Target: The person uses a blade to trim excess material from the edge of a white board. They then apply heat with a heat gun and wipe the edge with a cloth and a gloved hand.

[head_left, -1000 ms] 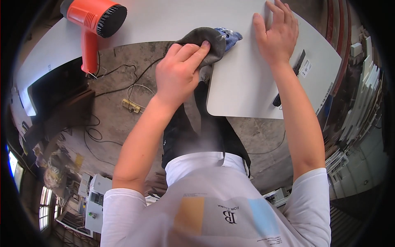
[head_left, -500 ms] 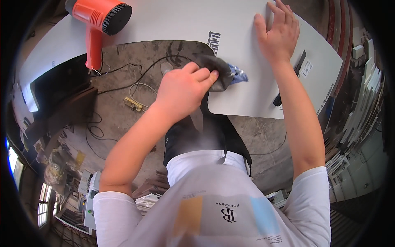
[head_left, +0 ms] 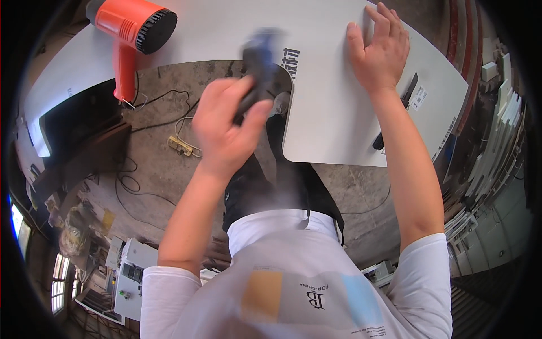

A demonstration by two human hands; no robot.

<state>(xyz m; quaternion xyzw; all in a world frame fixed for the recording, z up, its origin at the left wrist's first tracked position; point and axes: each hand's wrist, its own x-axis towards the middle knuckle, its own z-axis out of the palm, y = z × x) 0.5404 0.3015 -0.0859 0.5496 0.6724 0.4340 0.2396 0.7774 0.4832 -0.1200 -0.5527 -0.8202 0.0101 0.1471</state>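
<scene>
Dark grey and blue cloth (head_left: 263, 52) is sitting over the inner edge of the cut-out, near its rounded corner; it's blurring badly, so can't tell whether it's touching anything below. Left hand (head_left: 228, 127) is grasping it, thumb on one side and fingers on the other, also blurring. White smooth curved panel, the work surface (head_left: 333, 121), is spreading across the top and down the right. Right hand (head_left: 381, 56) is resting on that surface, released, fingers spread and slightly bent, thumb standing apart. Slim black cutter-like tool (head_left: 409, 93) is lying on the surface, passing partly under the line of the right forearm; white rectangular printed label (head_left: 419, 98) is sitting just beside it. Orange-red heat gun with a black ribbed end (head_left: 135, 28) is lying at upper left on the surface, handle pointing toward the person and overhanging the cut-out. Below, yellow power strip (head_left: 179, 146) is lying on the stained grey concrete floor (head_left: 364, 189), with black cables running near it. Long white boards (head_left: 492, 135) are lining the far right.
</scene>
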